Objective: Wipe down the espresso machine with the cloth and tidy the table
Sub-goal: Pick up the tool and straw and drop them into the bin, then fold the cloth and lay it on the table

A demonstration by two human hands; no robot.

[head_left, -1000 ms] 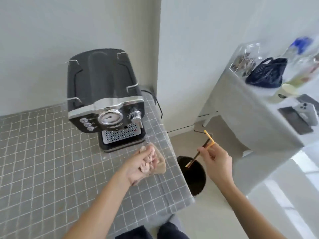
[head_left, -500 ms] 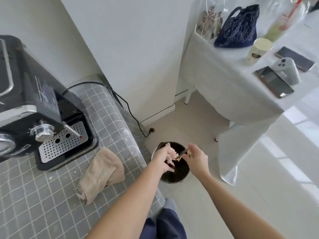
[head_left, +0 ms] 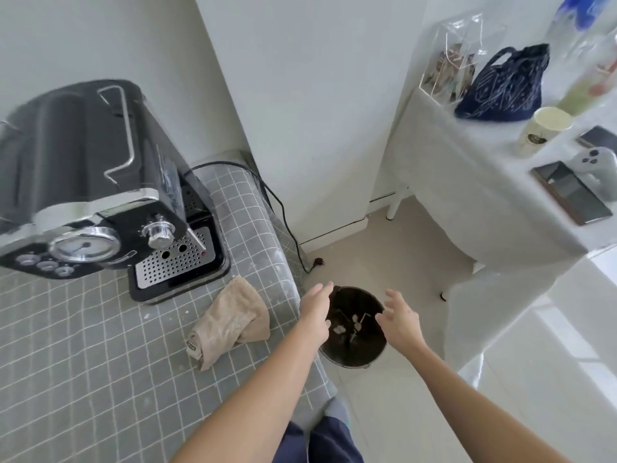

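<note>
The black and chrome espresso machine [head_left: 96, 195] stands at the left on the grey checked table [head_left: 83, 355]. A crumpled beige cloth [head_left: 230, 324] lies on the table in front of the machine's drip tray, near the table's right edge. Beside the table, on the floor, stands a dark waste bin [head_left: 354, 325] with small scraps and a stick inside. My left hand [head_left: 315, 310] hovers over the bin's left rim, fingers apart and empty. My right hand [head_left: 399, 317] is over the bin's right rim, also open and empty.
The machine's black cord [head_left: 283, 215] hangs off the table's far right edge to a plug on the floor. A white-covered side table [head_left: 467, 168] at the right carries a navy bag [head_left: 504, 85], a paper cup [head_left: 542, 130], a clear box, phones and a controller.
My left hand left the cloth on the table and carried scraps to the bin. My right hand brought the stick there. Both hands have opened and the items now lie in the bin.
</note>
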